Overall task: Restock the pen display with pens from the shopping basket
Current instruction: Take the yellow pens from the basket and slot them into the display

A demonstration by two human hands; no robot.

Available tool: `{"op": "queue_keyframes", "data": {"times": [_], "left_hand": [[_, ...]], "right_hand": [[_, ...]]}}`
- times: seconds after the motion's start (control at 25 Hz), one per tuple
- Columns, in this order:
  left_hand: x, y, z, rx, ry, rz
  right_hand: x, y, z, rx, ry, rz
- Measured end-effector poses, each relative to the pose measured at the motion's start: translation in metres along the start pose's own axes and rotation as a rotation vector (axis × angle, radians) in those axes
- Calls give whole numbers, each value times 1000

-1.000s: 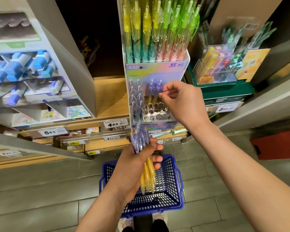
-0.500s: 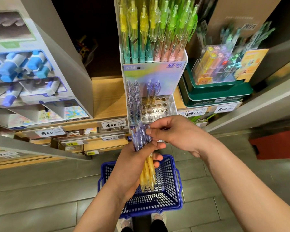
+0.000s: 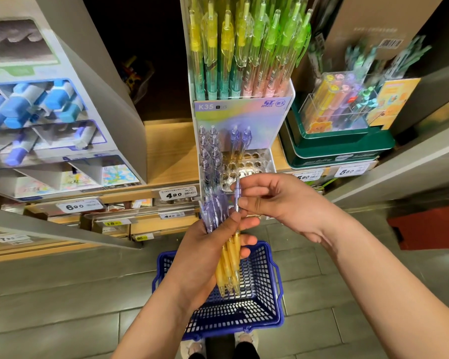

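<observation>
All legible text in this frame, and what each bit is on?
"K35": pen display header
"490": middle shelf tag, left of the display's base
"690": left shelf tag
"795": far-left shelf tag
Too blurred or small: right shelf tags, header logo, box barcode, fine print on all tags.

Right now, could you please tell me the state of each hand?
Left hand: closed, gripping a bundle of pens.
Right hand: closed, pinching a single purple pen.
</observation>
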State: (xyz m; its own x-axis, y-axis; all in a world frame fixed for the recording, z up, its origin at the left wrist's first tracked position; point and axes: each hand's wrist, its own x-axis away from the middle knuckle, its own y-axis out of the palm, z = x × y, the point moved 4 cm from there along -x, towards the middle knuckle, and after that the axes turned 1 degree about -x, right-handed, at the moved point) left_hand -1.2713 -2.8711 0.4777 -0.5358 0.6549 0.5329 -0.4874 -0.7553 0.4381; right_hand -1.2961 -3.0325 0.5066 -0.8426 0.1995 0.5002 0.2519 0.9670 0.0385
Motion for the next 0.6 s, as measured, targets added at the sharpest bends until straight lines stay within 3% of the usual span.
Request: {"op": "queue_keyframes", "data": {"times": [0.2,0.28,0.44,0.6], "left_hand": [[0,-9,-4,59,-19,23],[1,-13,-5,64,-38,44],[3,-18,-8,58,-48,58],[4,-18,-9,60,-41,49]], "right_hand": [[1,-15,-25,-174,-155,143],[0,-27,-39,-197,-272,276],[-1,-32,-58,-17,-504,579],[-2,-17,-63,186,-589,632]]}}
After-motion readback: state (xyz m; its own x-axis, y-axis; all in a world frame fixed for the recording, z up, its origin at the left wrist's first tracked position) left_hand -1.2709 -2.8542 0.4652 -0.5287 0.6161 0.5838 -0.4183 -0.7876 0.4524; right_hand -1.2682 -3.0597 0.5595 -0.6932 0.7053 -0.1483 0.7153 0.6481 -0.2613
